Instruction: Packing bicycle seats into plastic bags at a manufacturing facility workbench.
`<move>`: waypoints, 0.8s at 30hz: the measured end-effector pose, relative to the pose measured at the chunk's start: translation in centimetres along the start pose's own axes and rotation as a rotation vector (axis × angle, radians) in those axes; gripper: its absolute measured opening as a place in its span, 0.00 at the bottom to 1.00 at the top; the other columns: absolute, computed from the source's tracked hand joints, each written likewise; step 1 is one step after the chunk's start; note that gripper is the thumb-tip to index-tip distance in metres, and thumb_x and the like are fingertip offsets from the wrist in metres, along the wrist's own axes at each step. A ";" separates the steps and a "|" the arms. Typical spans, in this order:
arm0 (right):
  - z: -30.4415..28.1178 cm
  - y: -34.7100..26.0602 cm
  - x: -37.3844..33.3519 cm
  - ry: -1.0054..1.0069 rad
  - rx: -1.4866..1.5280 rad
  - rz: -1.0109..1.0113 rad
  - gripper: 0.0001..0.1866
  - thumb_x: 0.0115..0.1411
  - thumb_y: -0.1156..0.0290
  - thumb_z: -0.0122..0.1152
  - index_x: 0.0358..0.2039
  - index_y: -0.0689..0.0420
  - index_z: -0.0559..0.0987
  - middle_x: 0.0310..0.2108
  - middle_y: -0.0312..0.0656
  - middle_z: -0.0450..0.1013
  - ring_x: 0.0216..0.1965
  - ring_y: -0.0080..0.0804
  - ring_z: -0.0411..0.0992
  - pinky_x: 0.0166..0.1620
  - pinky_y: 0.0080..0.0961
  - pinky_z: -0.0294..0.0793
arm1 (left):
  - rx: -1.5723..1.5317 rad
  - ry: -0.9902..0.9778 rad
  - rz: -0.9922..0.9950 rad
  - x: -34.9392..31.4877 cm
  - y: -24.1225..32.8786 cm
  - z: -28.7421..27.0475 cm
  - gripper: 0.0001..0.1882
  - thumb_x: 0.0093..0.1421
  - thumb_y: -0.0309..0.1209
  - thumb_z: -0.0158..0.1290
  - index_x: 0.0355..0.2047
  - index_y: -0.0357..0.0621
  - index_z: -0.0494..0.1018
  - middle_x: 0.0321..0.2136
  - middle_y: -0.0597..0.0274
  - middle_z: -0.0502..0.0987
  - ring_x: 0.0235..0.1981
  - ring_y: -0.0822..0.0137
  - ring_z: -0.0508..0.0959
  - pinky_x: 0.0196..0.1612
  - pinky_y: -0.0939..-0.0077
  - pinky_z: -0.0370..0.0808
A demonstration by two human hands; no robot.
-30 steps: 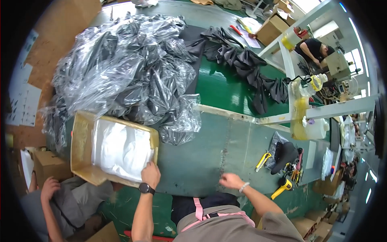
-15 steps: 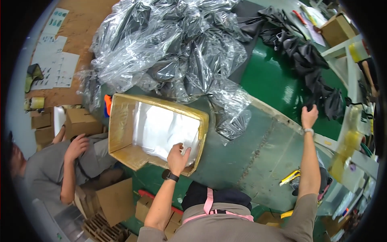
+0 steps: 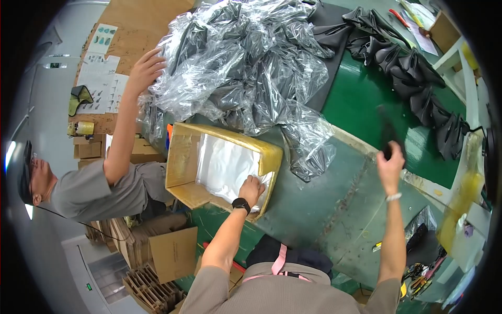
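A tan cardboard box lined along its edges with yellowish tape holds a stack of clear plastic bags. Over the right part of that stack is my left hand, its fingers closed on a bag. My right hand grips a soft black piece, smeared by motion, at the near edge of the green belt surface. Similar folded black pieces lie in a row along the belt's right side. Beyond the box is a heap of black pieces in clear plastic bags.
At left, a co-worker's hand touches the bagged heap. Below stand flattened cartons. Printed sheets lie on the brown board at far left. Tools and a dark bag are at lower right.
My right hand has moved left and nearer from the row, carrying a black piece. My left fingers have gone from spread to curled on the bags. The co-worker's arm has reached out to the heap.
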State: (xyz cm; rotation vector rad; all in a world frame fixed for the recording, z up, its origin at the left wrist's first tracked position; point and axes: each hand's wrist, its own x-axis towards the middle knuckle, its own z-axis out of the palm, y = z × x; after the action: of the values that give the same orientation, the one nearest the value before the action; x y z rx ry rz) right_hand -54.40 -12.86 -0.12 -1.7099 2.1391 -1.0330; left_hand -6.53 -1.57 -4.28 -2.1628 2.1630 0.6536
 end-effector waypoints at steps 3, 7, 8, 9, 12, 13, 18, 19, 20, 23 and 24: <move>-1.6 -3.4 -7.0 -0.198 0.103 -0.246 0.21 0.42 0.77 0.60 0.41 0.61 0.73 0.39 0.49 0.71 0.45 0.48 0.68 0.53 0.40 0.63 | 0.031 -0.030 0.016 -0.4 0.2 -0.3 0.15 0.56 0.37 0.55 0.34 0.36 0.69 0.35 0.44 0.69 0.36 0.44 0.73 0.40 0.55 0.72; -3.1 -2.1 -14.5 -0.521 -0.014 -0.333 0.22 0.37 0.80 0.59 0.38 0.61 0.71 0.40 0.50 0.68 0.49 0.48 0.65 0.59 0.46 0.59 | 0.057 -0.060 0.085 0.0 0.9 -0.1 0.16 0.57 0.38 0.54 0.34 0.36 0.69 0.35 0.42 0.69 0.37 0.43 0.73 0.41 0.54 0.72; -3.0 -0.5 -16.3 -0.588 -0.045 -0.357 0.22 0.37 0.80 0.59 0.38 0.62 0.72 0.40 0.49 0.68 0.50 0.48 0.64 0.61 0.46 0.58 | 0.053 -0.049 0.094 0.2 0.7 -0.1 0.16 0.57 0.38 0.54 0.34 0.36 0.69 0.35 0.42 0.69 0.37 0.43 0.73 0.41 0.54 0.72; -3.4 -0.7 -17.4 -0.595 -0.082 -0.390 0.22 0.37 0.81 0.58 0.38 0.62 0.73 0.41 0.50 0.68 0.50 0.49 0.64 0.62 0.45 0.57 | 0.049 -0.069 0.102 0.1 0.5 0.0 0.15 0.58 0.37 0.53 0.35 0.36 0.69 0.35 0.42 0.69 0.36 0.43 0.73 0.41 0.55 0.72; -3.6 -1.3 -18.5 -0.611 -0.132 -0.415 0.21 0.38 0.80 0.59 0.38 0.63 0.74 0.41 0.50 0.69 0.51 0.49 0.64 0.63 0.45 0.57 | 0.057 -0.057 0.093 0.0 0.1 0.2 0.13 0.58 0.36 0.50 0.34 0.35 0.69 0.34 0.43 0.70 0.35 0.44 0.74 0.40 0.55 0.73; -3.8 -1.7 -18.7 -0.623 -0.134 -0.400 0.20 0.39 0.79 0.60 0.38 0.63 0.74 0.41 0.49 0.69 0.52 0.48 0.64 0.62 0.45 0.57 | 0.105 -0.061 0.064 0.2 0.2 0.2 0.13 0.57 0.35 0.50 0.34 0.35 0.70 0.34 0.43 0.71 0.34 0.44 0.74 0.40 0.56 0.74; -3.8 -1.9 -19.8 -0.590 -0.101 -0.370 0.19 0.41 0.79 0.60 0.39 0.64 0.75 0.42 0.50 0.70 0.52 0.49 0.64 0.61 0.43 0.60 | 0.118 -0.047 -0.043 0.9 0.9 0.2 0.12 0.54 0.34 0.50 0.30 0.35 0.72 0.33 0.44 0.75 0.34 0.46 0.77 0.40 0.55 0.75; -4.0 -2.3 -20.0 -0.527 -0.071 -0.321 0.18 0.42 0.79 0.60 0.38 0.64 0.74 0.41 0.50 0.70 0.51 0.49 0.65 0.59 0.43 0.62 | 0.061 0.019 -0.034 0.9 0.9 0.2 0.14 0.53 0.37 0.50 0.27 0.36 0.74 0.31 0.43 0.76 0.33 0.45 0.77 0.38 0.53 0.74; -4.3 -2.6 -20.3 -0.461 -0.043 -0.270 0.17 0.43 0.79 0.59 0.38 0.64 0.74 0.40 0.50 0.70 0.50 0.50 0.65 0.57 0.42 0.64 | 0.054 0.023 -0.025 0.7 0.8 0.2 0.14 0.53 0.37 0.50 0.27 0.36 0.74 0.31 0.43 0.76 0.33 0.45 0.77 0.38 0.53 0.74; -4.4 -5.5 -21.6 -0.268 0.091 -0.098 0.13 0.45 0.78 0.58 0.34 0.63 0.74 0.36 0.50 0.71 0.42 0.49 0.68 0.48 0.42 0.68 | -0.110 0.109 -0.185 -0.2 -0.8 0.4 0.16 0.50 0.39 0.50 0.24 0.35 0.74 0.27 0.40 0.76 0.31 0.42 0.76 0.35 0.51 0.72; -3.8 -6.6 -22.3 -0.251 0.162 -0.049 0.11 0.46 0.78 0.57 0.32 0.62 0.75 0.33 0.48 0.71 0.40 0.47 0.68 0.46 0.41 0.68 | -0.141 0.147 -0.212 -0.9 -2.5 0.3 0.16 0.49 0.39 0.51 0.23 0.35 0.74 0.24 0.39 0.75 0.29 0.42 0.76 0.33 0.50 0.71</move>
State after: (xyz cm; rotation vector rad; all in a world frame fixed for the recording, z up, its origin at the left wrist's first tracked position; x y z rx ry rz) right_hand -44.70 8.55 1.20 -1.7208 1.8177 -0.9211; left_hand -4.18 -0.48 -4.95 -2.5432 1.9642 0.6700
